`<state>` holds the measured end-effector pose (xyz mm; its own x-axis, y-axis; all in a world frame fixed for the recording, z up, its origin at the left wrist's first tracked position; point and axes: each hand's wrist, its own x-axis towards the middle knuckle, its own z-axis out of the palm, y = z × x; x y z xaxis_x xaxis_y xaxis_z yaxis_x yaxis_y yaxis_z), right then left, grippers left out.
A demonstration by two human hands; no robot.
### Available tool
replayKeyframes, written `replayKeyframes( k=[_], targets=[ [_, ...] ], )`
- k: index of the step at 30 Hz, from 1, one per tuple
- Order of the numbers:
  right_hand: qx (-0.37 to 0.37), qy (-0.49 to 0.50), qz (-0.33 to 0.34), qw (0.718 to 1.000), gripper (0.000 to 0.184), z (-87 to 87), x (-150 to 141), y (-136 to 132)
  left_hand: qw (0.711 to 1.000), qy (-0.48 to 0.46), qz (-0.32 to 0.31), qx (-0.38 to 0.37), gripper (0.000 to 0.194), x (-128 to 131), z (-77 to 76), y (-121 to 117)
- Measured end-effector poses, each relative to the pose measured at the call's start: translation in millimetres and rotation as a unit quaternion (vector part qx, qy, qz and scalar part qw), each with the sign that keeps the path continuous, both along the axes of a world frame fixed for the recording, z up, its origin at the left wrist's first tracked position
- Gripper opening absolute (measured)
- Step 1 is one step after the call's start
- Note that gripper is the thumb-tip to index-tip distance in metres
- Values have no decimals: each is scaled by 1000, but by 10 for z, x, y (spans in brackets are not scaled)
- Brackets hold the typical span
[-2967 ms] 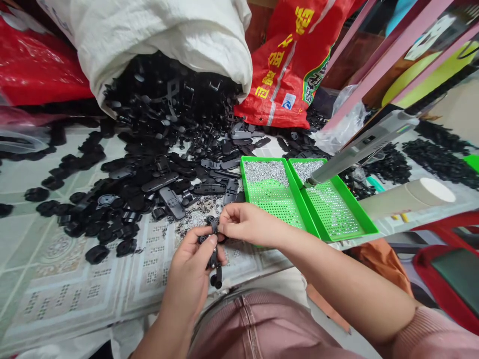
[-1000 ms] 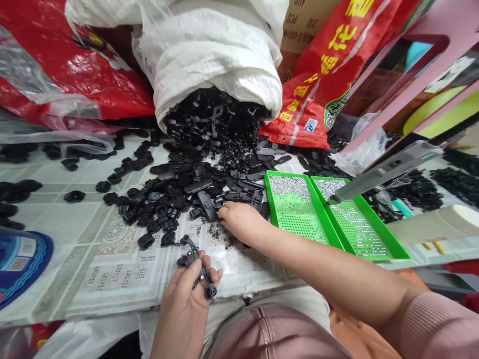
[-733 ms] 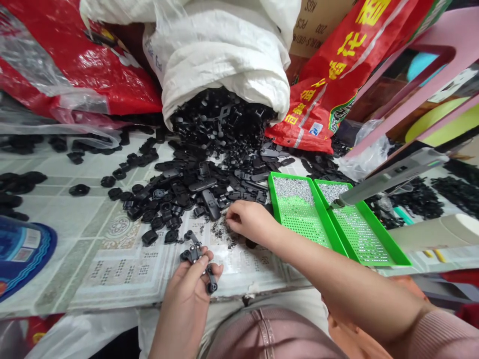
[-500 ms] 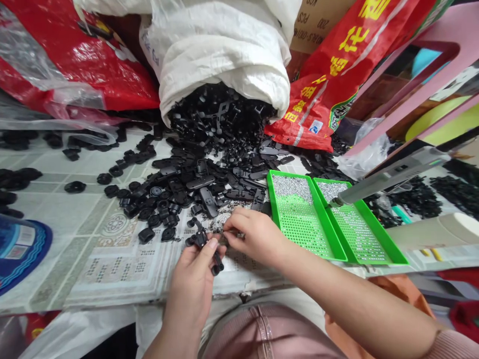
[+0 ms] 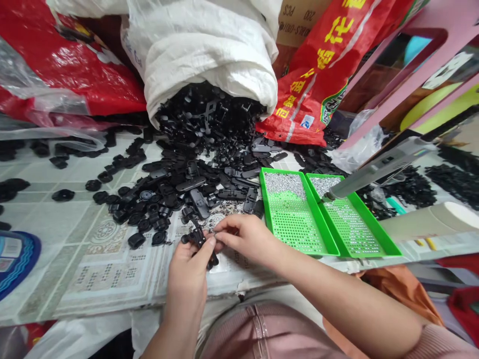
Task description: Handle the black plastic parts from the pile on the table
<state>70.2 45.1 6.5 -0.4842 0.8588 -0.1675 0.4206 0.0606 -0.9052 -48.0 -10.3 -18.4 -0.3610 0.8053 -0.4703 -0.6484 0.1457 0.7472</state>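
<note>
The left hand is closed around one black plastic assembly, held above the front of the table. The right hand is narrowed to a pinch at the assembly's right side; whether a small part sits between its fingertips cannot be told.

Caution: a loose grip or off-angle push may turn the assembly in the left hand. A small part dropped here may be lost among the dark bits just beyond the hands. The electric screwdriver leans over the right-hand tray; a knock from the right forearm may shift either.

Count: two hands, one held assembly, two green trays, one screwdriver, one white sack, two red bags. Round black caps, flat black plates and silver pieces overlap too heavily to count.
</note>
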Motion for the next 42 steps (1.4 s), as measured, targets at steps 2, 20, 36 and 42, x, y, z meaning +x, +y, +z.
replayKeyframes(
  k=[2, 20, 36, 42],
  targets=[
    [-99, 73, -21, 992, 8, -8, -20, 1, 1000, -10, -14, -4, 33, -1, -5, -19],
    [-223, 138, -72, 962, 14, 24, 45, -26, 998, -8, -65, -4, 29, 0, -12, -117],
    [170, 46, 58, 983, 7, 39, 172, -67, 993, -97, -73, 7, 17, 44, 38, -123],
    [139, 66, 66, 986, 8, 9, 191, -100, 991, -105, -85, -7, 15, 54, 71, -122]
  ],
)
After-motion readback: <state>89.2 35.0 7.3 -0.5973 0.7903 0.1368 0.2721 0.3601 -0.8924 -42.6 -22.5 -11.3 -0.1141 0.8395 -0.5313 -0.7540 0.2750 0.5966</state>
